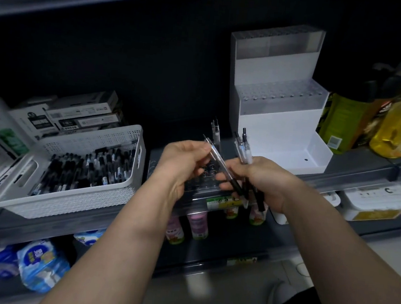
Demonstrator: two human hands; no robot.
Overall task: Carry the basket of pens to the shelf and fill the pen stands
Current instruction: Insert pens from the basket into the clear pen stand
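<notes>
Filling the clear stand [200, 188]: your left hand [181, 159] pinches one pen [215, 156], right hand [261, 179] grips a bunch [243, 149]; next, aim for a free hole.

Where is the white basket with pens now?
Head view: the white basket sits left on the shelf, before stacked pen boxes, left of the left hand.

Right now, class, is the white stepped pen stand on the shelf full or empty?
Empty. The white pen stand shows bare rows of holes on both steps, and no pens stand in them.
</notes>
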